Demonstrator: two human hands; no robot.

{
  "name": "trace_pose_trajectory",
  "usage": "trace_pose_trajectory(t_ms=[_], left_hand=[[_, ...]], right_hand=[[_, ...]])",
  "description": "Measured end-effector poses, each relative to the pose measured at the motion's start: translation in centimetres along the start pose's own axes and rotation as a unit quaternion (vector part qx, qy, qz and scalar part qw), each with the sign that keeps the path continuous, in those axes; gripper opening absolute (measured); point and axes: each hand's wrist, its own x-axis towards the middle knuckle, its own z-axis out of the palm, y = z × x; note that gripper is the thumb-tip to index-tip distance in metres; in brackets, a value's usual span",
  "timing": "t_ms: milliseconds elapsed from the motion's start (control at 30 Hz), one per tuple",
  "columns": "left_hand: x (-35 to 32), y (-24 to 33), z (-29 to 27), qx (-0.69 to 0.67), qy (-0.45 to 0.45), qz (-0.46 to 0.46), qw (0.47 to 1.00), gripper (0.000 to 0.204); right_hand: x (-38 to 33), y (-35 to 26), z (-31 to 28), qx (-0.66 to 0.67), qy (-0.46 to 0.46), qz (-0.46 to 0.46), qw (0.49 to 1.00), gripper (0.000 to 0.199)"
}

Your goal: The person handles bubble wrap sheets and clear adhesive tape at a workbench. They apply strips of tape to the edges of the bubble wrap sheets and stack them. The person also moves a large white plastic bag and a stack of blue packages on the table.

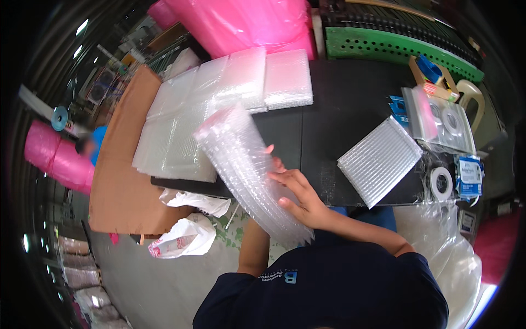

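Note:
A thick bundle of clear bubble wrap bags [241, 159] is tilted and slightly curved in front of my body, above the table's near edge. My left hand [278, 163] grips it from behind; only some fingertips show past its right edge, and the palm is hidden. At that same edge, my right hand [302, 198] has its fingers stretched toward the bundle and its thumb apart, the fingertips touching or very near the layers. Several flat stacks of bubble wrap bags [178, 140] lie at the left of the black table [323, 126].
A separate silvery bubble wrap stack [381, 162] lies at right. Beyond it are tape rolls [441, 183], blue-labelled packets [469, 176] and a cardboard box [438, 82]. Large pink rolls [246, 24] stand behind. A brown cardboard panel [123, 159] borders the left; a white plastic bag [189, 236] hangs below.

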Motion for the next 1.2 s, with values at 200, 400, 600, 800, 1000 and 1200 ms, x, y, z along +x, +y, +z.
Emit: trace_pose_trajectory(t_ms=[200, 400, 600, 800, 1000, 1200], left_hand=[[-1.6, -2.7, 0.2, -0.083, 0.066, 0.006, 0.994, 0.049], [-2.1, -3.9, 0.0, -0.067, 0.058, -0.044, 0.995, 0.054], [-1.8, -7.0, -7.4, -0.092, 0.071, -0.002, 0.993, 0.054], [0.9, -10.1, -6.2, -0.092, 0.035, -0.073, 0.992, 0.059], [0.0, -11.7, -6.2, -0.077, 0.044, -0.083, 0.993, 0.064], [-2.4, -11.8, -6.2, -0.026, 0.098, -0.061, 0.993, 0.069]], right_hand=[[-0.4, -2.9, -0.7, 0.008, 0.012, 0.017, 1.0, 0.049], [-1.0, -3.5, -1.5, -0.002, 0.038, 0.088, 0.995, 0.046], [-1.1, -3.4, -3.9, -0.175, 0.072, 0.083, 0.979, 0.006], [-0.1, -0.2, -13.6, -0.175, 0.126, 0.21, 0.954, 0.015], [0.8, 3.3, -27.0, 0.048, 0.448, 0.212, 0.867, 0.018], [-4.2, 18.7, -41.9, 0.123, 0.57, 0.221, 0.782, 0.03]])
